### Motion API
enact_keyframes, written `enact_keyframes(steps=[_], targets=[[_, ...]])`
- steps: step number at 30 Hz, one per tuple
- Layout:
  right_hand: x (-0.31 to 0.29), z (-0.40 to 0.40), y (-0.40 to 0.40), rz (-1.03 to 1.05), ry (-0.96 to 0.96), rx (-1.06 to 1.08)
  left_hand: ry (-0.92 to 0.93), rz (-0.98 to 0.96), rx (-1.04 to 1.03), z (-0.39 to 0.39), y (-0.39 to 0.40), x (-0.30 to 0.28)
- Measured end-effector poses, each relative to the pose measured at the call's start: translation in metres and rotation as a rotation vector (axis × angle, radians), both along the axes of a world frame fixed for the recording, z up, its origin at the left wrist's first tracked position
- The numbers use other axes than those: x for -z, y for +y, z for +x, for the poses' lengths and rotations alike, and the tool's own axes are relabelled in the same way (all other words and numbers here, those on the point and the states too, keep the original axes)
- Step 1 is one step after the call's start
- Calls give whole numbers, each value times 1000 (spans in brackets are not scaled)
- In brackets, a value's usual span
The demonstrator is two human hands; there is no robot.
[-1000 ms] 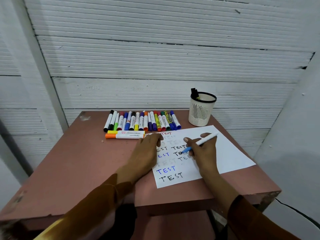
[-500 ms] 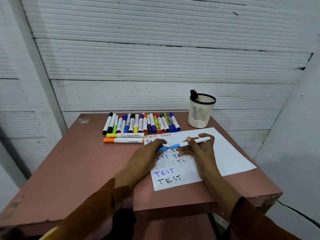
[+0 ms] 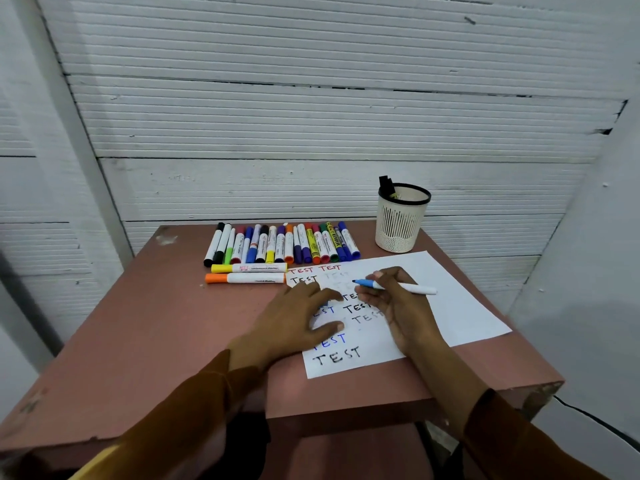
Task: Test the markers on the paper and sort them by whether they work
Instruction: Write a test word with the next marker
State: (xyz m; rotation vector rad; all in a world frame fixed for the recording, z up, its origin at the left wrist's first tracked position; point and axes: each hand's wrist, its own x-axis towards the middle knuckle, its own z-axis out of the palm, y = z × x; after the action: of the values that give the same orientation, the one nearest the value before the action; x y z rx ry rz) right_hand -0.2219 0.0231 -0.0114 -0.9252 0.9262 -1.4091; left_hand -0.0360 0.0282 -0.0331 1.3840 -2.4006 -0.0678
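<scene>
Fingers [image 3: 375, 277] of right hand [image 3: 398, 306] pinch uncapped blue marker [image 3: 398, 286] above paper [image 3: 460, 306].

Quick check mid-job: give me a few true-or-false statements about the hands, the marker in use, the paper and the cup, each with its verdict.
1. The right hand holds a blue-tipped marker. True.
2. That marker is capped. False: its blue tip is bare.
3. The left hand rests flat on the paper. True.
4. The mesh cup is empty. False: something dark sticks out of it.
5. The yellow marker and orange marker stand in the cup. False: they lie on the table.
</scene>
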Motion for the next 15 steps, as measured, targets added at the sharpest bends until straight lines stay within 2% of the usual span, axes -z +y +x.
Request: enact_keyframes(steps=[5,15], targets=[[5,0,-3,-15,287,33,-9,3,-16,0,-1,0],[6,4,7,-138,636,64,33,28,0,1,-4,0]])
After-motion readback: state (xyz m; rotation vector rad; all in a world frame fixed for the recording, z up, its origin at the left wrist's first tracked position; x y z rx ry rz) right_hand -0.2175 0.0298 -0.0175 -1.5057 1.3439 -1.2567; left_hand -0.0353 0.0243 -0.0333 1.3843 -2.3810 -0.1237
